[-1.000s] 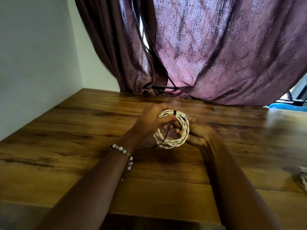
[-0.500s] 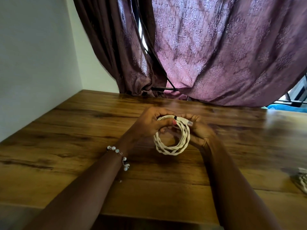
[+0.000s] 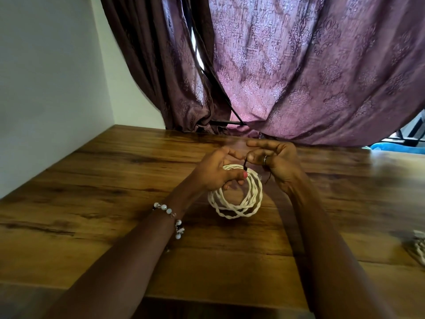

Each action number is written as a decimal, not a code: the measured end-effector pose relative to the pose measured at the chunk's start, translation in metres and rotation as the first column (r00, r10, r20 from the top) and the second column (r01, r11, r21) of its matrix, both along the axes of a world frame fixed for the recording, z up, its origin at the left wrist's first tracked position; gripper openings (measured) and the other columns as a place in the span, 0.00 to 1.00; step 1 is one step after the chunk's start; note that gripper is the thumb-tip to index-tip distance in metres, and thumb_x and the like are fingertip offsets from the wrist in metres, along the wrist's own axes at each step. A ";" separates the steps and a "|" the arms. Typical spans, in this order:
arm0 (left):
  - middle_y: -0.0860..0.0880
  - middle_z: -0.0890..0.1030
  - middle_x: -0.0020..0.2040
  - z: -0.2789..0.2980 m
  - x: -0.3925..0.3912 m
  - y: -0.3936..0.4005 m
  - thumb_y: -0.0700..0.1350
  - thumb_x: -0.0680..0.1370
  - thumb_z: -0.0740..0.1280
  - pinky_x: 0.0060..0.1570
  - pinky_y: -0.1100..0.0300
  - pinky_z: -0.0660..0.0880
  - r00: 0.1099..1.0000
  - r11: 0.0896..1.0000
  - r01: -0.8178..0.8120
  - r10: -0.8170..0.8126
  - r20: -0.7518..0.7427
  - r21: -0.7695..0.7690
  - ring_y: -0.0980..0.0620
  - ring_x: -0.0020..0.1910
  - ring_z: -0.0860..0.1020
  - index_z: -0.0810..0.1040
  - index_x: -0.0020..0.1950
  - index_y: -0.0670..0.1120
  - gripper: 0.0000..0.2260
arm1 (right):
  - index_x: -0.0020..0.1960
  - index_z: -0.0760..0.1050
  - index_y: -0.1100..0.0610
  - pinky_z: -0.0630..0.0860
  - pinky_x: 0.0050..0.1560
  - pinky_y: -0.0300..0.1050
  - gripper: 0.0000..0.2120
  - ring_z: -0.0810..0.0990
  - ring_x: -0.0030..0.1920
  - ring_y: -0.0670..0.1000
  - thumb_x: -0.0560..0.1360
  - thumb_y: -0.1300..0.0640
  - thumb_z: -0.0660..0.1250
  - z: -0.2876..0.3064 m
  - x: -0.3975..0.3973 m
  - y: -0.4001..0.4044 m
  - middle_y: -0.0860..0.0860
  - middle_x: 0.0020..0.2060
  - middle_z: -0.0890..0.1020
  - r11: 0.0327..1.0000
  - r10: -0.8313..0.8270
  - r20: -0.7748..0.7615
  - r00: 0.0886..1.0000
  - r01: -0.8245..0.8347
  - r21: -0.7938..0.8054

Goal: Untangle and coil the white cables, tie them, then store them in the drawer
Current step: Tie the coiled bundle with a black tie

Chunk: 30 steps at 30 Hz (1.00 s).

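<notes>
A coil of twisted white cable hangs upright just above the wooden table. My left hand grips the coil's top, thumb over the strands. A thin dark tie wraps the top of the coil. My right hand pinches the tie's upper end between thumb and finger, its other fingers spread out. A loose dark tail of the tie hangs beside the right palm.
More white cable lies at the table's right edge. Purple curtains hang behind the table's far edge. A white wall bounds the left side. A blue object shows at far right beyond the table.
My right hand has let go of the coil's right side and moved up, now pinching the dark tie above the coil. The left hand keeps its grip on the coil.
</notes>
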<state>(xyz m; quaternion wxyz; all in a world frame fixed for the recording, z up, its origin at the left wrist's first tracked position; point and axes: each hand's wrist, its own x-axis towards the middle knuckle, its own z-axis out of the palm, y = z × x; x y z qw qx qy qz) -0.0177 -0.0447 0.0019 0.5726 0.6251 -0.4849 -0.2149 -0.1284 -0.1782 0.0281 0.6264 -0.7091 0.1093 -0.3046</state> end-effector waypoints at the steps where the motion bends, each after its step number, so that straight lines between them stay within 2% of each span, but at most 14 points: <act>1: 0.40 0.83 0.36 0.002 0.000 0.000 0.36 0.74 0.71 0.20 0.65 0.68 0.999 1.000 -0.007 0.006 0.050 0.025 0.55 0.21 0.76 0.74 0.52 0.40 0.09 | 0.55 0.77 0.68 0.74 0.31 0.31 0.17 0.82 0.31 0.44 0.68 0.78 0.66 0.001 0.001 0.001 0.49 0.28 0.83 0.998 -0.023 -0.008 1.000 0.022 -0.057; 3: 0.41 0.83 0.35 0.005 0.000 0.000 0.37 0.74 0.71 0.21 0.65 0.68 0.991 0.998 -0.023 0.016 0.130 0.057 0.58 0.21 0.75 0.78 0.46 0.39 0.04 | 0.54 0.78 0.67 0.78 0.38 0.35 0.17 0.83 0.34 0.46 0.67 0.79 0.67 0.002 0.004 0.003 0.49 0.29 0.84 0.985 -0.051 -0.003 0.999 0.049 -0.164; 5: 0.41 0.83 0.35 0.005 -0.001 0.001 0.37 0.74 0.71 0.21 0.66 0.68 0.991 0.997 -0.046 0.037 0.132 0.063 0.58 0.20 0.74 0.79 0.44 0.38 0.02 | 0.52 0.79 0.62 0.79 0.42 0.38 0.17 0.83 0.36 0.47 0.67 0.77 0.70 0.004 0.005 0.006 0.49 0.31 0.84 0.967 -0.049 0.018 0.999 0.052 -0.249; 10: 0.37 0.82 0.36 0.002 0.004 0.000 0.35 0.73 0.72 0.19 0.66 0.67 0.988 0.987 -0.154 0.155 -0.020 0.034 0.56 0.18 0.73 0.79 0.46 0.36 0.04 | 0.56 0.78 0.63 0.81 0.45 0.41 0.20 0.84 0.39 0.50 0.66 0.76 0.71 0.007 0.006 0.012 0.56 0.37 0.84 0.905 -0.007 0.018 1.000 0.014 -0.425; 12: 0.38 0.83 0.35 0.002 0.005 -0.001 0.34 0.72 0.72 0.19 0.66 0.67 0.976 0.980 -0.198 0.198 -0.096 0.005 0.56 0.19 0.73 0.79 0.45 0.37 0.04 | 0.55 0.79 0.61 0.81 0.48 0.42 0.20 0.84 0.41 0.47 0.66 0.75 0.73 0.006 0.008 0.012 0.53 0.37 0.85 0.847 -0.037 0.027 0.999 0.046 -0.530; 15: 0.44 0.81 0.29 0.002 0.001 -0.001 0.30 0.72 0.70 0.19 0.68 0.67 0.954 0.977 -0.211 0.199 -0.225 -0.029 0.57 0.19 0.74 0.79 0.44 0.31 0.03 | 0.56 0.80 0.61 0.80 0.49 0.38 0.21 0.83 0.41 0.40 0.65 0.73 0.74 0.005 0.010 0.014 0.48 0.37 0.84 0.735 -0.091 0.038 0.995 0.093 -0.672; 18: 0.41 0.81 0.31 0.000 0.004 -0.002 0.31 0.71 0.72 0.20 0.66 0.69 0.947 0.968 -0.252 0.244 -0.209 -0.012 0.55 0.19 0.73 0.79 0.44 0.31 0.05 | 0.58 0.78 0.62 0.80 0.49 0.38 0.23 0.82 0.39 0.39 0.65 0.74 0.74 0.003 0.015 0.017 0.48 0.36 0.84 0.777 -0.106 0.045 0.993 0.111 -0.620; 21: 0.45 0.82 0.29 0.000 0.006 -0.003 0.34 0.70 0.74 0.22 0.65 0.70 0.966 0.969 -0.245 0.244 -0.089 -0.006 0.53 0.20 0.72 0.80 0.37 0.42 0.06 | 0.58 0.77 0.64 0.80 0.47 0.41 0.21 0.82 0.37 0.44 0.66 0.74 0.73 0.002 0.017 0.016 0.51 0.35 0.84 0.901 -0.134 0.085 0.987 0.157 -0.405; 24: 0.51 0.82 0.27 0.004 0.000 -0.001 0.36 0.70 0.75 0.20 0.65 0.69 0.978 0.978 -0.207 0.207 -0.009 -0.013 0.55 0.18 0.71 0.78 0.40 0.43 0.06 | 0.56 0.77 0.63 0.81 0.45 0.41 0.19 0.83 0.36 0.46 0.67 0.75 0.71 0.003 0.016 0.013 0.50 0.34 0.84 0.958 -0.143 0.118 0.983 0.167 -0.234; 27: 0.50 0.82 0.29 0.006 -0.002 0.000 0.36 0.70 0.75 0.19 0.65 0.67 0.988 0.988 -0.153 0.153 0.010 -0.026 0.55 0.18 0.71 0.76 0.44 0.41 0.09 | 0.56 0.77 0.60 0.81 0.43 0.40 0.19 0.83 0.37 0.46 0.68 0.75 0.71 0.004 0.015 0.014 0.48 0.32 0.84 0.969 -0.108 0.106 0.988 0.129 -0.211; 30: 0.51 0.82 0.28 0.007 -0.003 0.001 0.37 0.71 0.74 0.19 0.65 0.67 0.994 0.995 -0.097 0.098 0.041 -0.004 0.56 0.18 0.72 0.75 0.45 0.42 0.09 | 0.57 0.77 0.59 0.81 0.47 0.45 0.20 0.83 0.40 0.49 0.68 0.73 0.72 0.006 0.012 0.012 0.50 0.35 0.85 0.967 -0.078 0.091 0.993 0.098 -0.236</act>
